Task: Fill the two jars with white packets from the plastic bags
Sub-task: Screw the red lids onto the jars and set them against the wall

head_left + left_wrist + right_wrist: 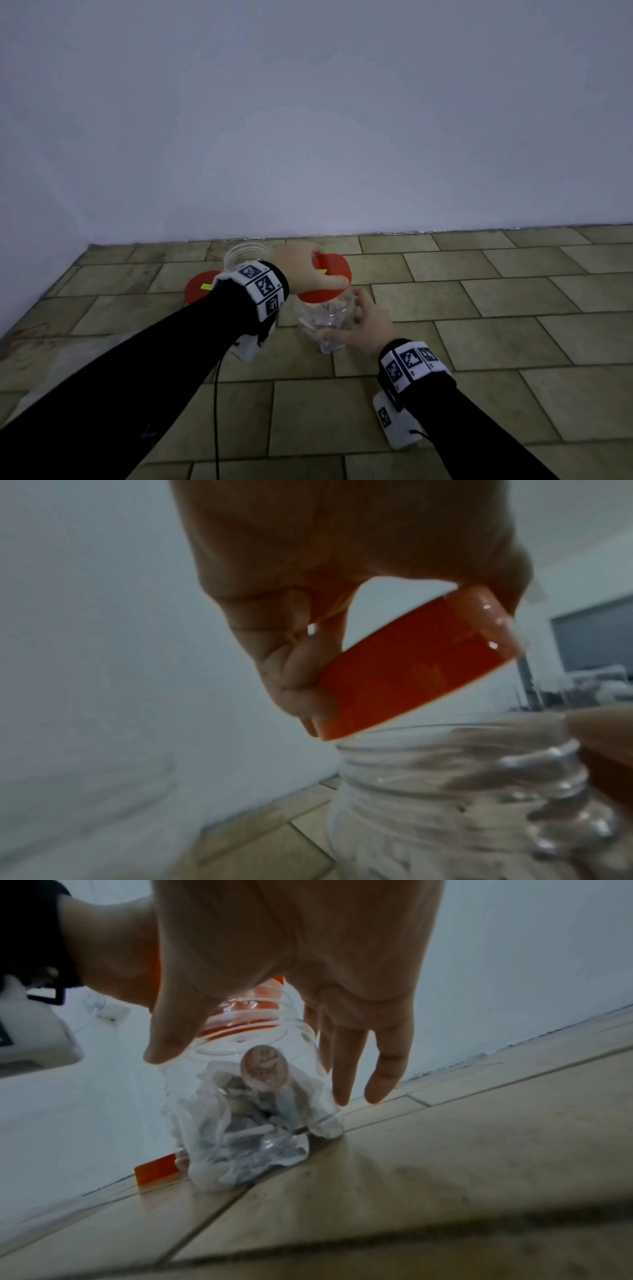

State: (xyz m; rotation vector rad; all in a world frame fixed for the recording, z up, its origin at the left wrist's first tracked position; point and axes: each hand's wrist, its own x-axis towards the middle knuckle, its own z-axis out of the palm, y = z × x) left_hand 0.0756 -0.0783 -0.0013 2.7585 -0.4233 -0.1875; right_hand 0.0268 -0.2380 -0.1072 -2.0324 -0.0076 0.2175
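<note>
A clear plastic jar [325, 320] stands on the tiled floor with white packets [246, 1123] inside it. My left hand [330, 269] grips a red lid [334, 270] by its rim and holds it tilted just over the jar's mouth [445, 750]. My right hand [339, 315] straddles the jar body, thumb [171, 1031] on the near side and straight fingers [380, 1069] along the right side. A second clear jar [245, 255] stands open behind my left wrist. Its red lid [200, 286] lies flat on the floor to its left.
A clear plastic bag [68, 356] lies on the floor under my left forearm. The white wall [308, 137] meets the floor just behind the jars. Bare tiles [496, 308] stretch to the right and toward me.
</note>
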